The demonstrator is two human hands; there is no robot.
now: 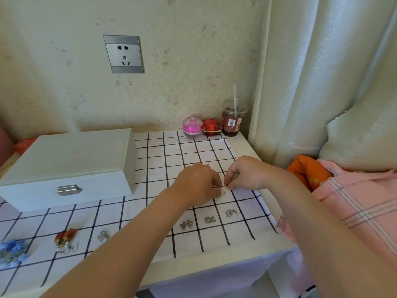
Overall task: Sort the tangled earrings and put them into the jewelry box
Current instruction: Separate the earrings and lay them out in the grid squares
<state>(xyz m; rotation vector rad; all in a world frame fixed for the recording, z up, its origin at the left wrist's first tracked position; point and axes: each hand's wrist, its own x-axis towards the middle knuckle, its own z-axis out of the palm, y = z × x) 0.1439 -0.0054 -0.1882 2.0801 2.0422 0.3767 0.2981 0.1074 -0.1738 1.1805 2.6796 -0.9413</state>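
Setting was home bedroom: floral wallpaper with wall socket [123, 54] upper left, cream curtain [322, 72] at right, pink bedding [363, 203] and pillow [363, 140] lower right.

Pink jar [192, 127], red box [212, 126], drink cup [233, 121] in a row — wall socket [123, 54] above.

The room is bright with soft daylight, which seems to come through the curtain [322, 72] on the right. Shadows are pale, like the one beside the box [64, 160]. The edges bend and stretch. The small earrings [187, 224] look a bit fuzzy.
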